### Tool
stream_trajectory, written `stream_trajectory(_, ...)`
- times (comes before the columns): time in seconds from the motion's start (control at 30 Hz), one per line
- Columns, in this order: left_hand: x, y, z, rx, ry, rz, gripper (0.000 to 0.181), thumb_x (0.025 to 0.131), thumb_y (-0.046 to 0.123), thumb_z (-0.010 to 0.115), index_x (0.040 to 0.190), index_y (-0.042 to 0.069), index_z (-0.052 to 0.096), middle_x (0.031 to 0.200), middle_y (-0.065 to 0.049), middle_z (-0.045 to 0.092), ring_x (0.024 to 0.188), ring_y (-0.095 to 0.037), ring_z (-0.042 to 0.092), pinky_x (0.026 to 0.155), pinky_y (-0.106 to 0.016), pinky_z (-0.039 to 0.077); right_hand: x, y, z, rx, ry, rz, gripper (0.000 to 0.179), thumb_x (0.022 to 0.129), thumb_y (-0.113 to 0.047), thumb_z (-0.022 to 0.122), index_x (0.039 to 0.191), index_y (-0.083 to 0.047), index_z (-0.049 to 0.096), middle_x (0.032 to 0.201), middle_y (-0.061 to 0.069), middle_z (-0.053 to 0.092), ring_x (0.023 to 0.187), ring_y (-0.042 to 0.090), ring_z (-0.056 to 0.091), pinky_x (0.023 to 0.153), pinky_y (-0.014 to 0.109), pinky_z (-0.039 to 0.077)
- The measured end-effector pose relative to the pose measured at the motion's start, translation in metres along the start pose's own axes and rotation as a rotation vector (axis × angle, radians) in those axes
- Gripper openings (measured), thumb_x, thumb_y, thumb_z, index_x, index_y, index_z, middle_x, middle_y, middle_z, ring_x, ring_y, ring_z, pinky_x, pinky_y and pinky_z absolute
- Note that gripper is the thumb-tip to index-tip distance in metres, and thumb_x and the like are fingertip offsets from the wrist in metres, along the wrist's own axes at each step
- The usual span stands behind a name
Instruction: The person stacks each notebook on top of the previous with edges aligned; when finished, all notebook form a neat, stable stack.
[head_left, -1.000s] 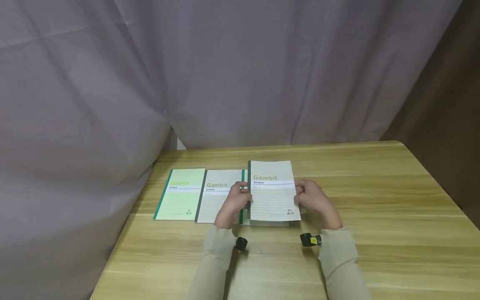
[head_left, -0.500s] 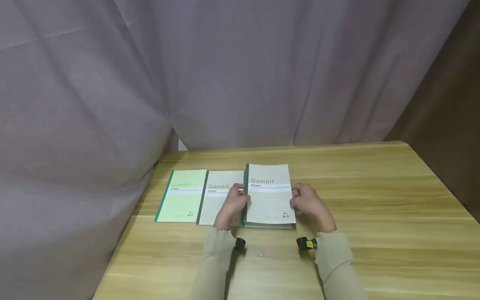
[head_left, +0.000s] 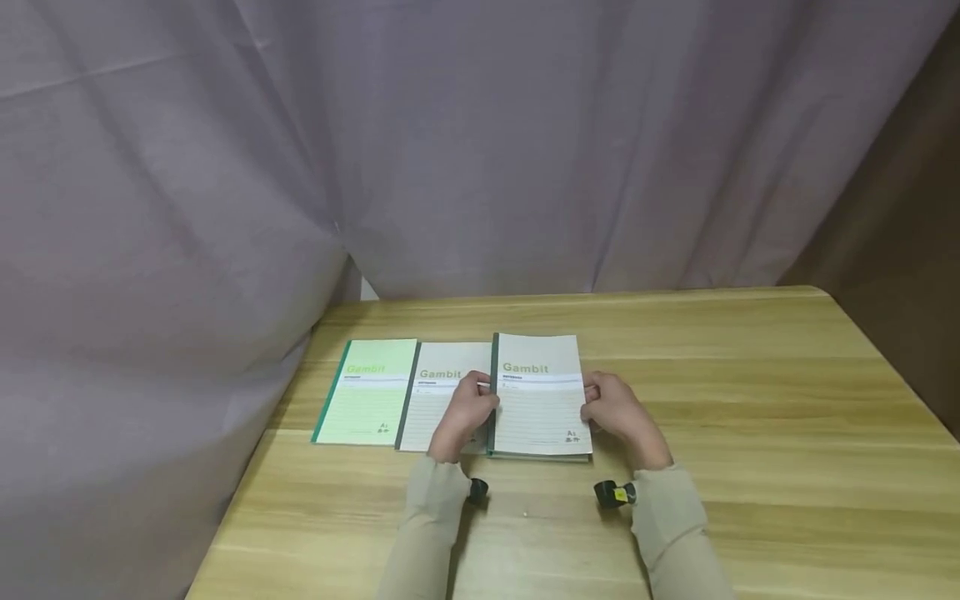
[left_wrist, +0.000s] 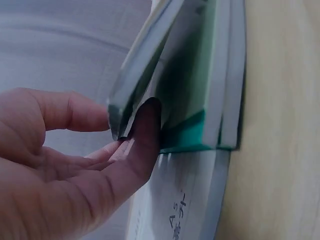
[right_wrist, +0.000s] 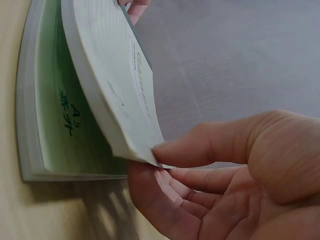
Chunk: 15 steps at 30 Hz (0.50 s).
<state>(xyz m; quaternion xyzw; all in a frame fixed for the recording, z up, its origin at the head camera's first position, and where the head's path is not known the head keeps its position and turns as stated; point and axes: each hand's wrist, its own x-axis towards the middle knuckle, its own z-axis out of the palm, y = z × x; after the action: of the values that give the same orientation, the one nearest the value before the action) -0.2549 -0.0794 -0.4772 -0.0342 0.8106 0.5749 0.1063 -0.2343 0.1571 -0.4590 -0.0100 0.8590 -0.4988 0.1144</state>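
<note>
Top white nb (head_left: 536,408) isn't down flat yet: L hand (head_left: 468,408) pinches its spine edge, R hand (head_left: 617,406) the opp. edge, over a green nb (right_wrist: 65,130), prob. w/ another beneath, hard to tell. Pale-green nb (head_left: 367,396) & second white nb (head_left: 426,417) already lie flat on the wood-grain counter (head_left: 750,433). Smooth paper covers, slim rectangles.

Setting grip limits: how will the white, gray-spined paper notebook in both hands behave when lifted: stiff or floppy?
The white, gray-spined paper notebook probably flexes somewhat: it bows in the right wrist view. Its gray binding strip covers one long edge, so that side may be stiffer. Thin and rectangular, it seems unlikely to roll.
</note>
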Motion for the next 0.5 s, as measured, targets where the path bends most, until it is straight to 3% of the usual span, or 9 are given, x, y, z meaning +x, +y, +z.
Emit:
stream_trajectory(0.17,0.0027,-0.0023,-0.0006,0.085,0.031,0.046,0.037,0.086,-0.004,0.058,0.123,-0.009,0.057,0.093,-0.010,0.059,0.079,-0.019,0.053,0.063,-0.027,0.045,0.0029,0.0057,-0.0005,-0.033,-0.004,-0.014,0.052,0.071,0.016,0.060,0.123,0.020,0.053,0.088,0.017,0.061,0.075,0.024,0.058,0.063,0.036,0.055)
stream_trajectory(0.5,0.0050,-0.0034,-0.0023,0.229,0.046,0.051,0.034,0.085,-0.005,0.062,0.118,-0.008,0.064,0.083,-0.007,0.060,0.069,-0.015,0.055,0.058,-0.025,0.048,0.0049,0.0062,-0.0012,-0.046,-0.028,-0.022,0.050,0.072,0.015,0.061,0.121,0.021,0.053,0.089,0.019,0.061,0.078,0.026,0.059,0.066,0.034,0.054)
